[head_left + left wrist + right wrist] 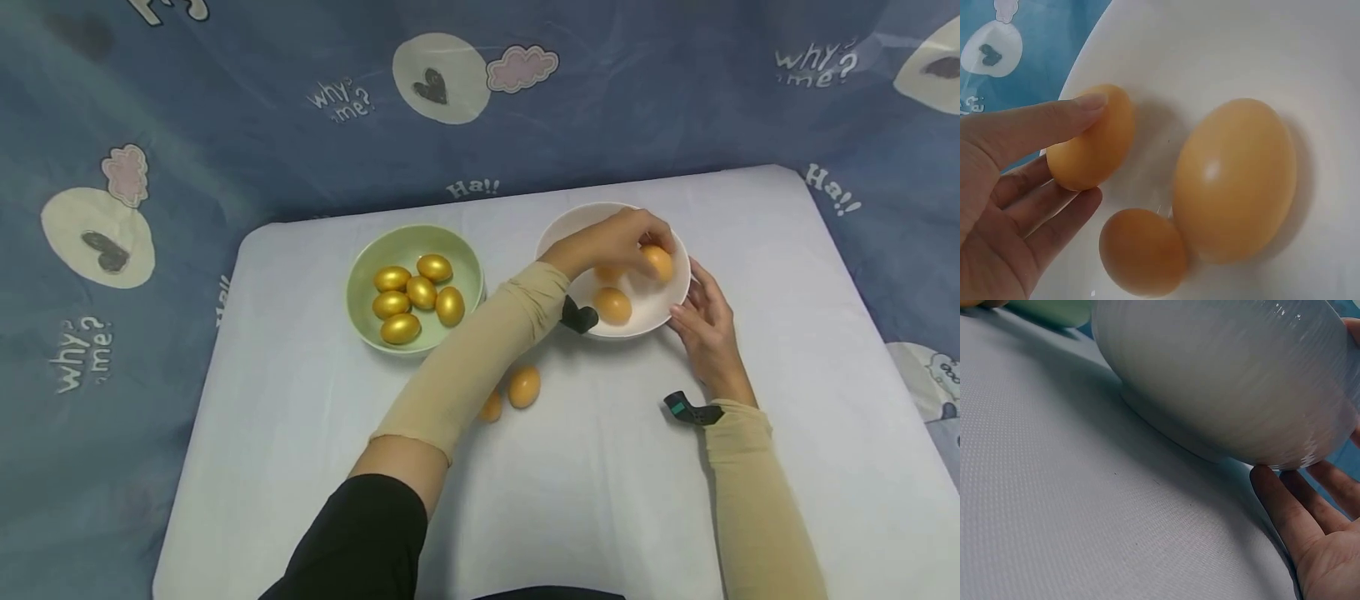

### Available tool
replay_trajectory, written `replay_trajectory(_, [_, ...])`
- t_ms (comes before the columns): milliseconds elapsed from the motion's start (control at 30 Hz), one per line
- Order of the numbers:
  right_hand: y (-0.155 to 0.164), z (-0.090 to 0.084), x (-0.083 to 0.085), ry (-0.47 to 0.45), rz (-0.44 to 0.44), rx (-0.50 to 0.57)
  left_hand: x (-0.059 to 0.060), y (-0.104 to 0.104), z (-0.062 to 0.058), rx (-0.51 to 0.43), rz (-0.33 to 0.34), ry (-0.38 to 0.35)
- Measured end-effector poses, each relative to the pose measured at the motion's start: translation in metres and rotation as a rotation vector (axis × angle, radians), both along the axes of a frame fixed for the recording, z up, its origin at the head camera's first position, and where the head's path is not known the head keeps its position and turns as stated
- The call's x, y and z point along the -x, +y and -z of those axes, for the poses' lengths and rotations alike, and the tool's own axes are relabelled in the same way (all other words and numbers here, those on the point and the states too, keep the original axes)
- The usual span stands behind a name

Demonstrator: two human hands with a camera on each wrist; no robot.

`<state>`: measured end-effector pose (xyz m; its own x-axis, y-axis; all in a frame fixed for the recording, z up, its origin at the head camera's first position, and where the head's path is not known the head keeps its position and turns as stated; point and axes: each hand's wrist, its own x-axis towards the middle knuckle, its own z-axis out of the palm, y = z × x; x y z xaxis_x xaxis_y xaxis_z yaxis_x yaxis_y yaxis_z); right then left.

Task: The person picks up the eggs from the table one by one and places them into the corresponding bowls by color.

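My left hand (pixel 617 242) reaches over the white bowl (pixel 573 222) and pinches a brown egg (pixel 1110 150) between thumb and fingers, near the bowl's far-right wall. Two more brown eggs lie in the bowl: one (pixel 612 307) toward the front, the other (pixel 1142 252) touching it and partly hidden by the left hand in the head view. At the bowl's right side, my right hand (pixel 703 329) holds the rim, thumb on top and fingers below. The right wrist view shows these fingertips (pixel 1263 478) against the outer wall, with the bowl tilted.
A green bowl (pixel 354 304) with several golden eggs (pixel 422 292) stands to the left. Two brown eggs lie on the white table in front: one in full view (pixel 524 387), the other (pixel 491 407) partly behind the left forearm. That forearm crosses between the bowls.
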<state>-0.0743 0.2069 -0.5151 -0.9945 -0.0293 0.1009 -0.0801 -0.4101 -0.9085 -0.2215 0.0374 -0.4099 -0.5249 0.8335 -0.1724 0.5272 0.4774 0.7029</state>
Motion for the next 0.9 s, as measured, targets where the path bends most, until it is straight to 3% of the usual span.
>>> replay_trajectory(500, [-0.0025, 0.0011, -0.0013, 0.008, 0.009, -0.001, -0.0056, 0.0068, 0.0051, 0.197, -0.007, 0.071])
replay_trajectory(900, [-0.0027, 0.0003, -0.002, -0.007, 0.017, -0.035, -0.0042, -0.001, 0.0054, 0.155, 0.018, 0.066])
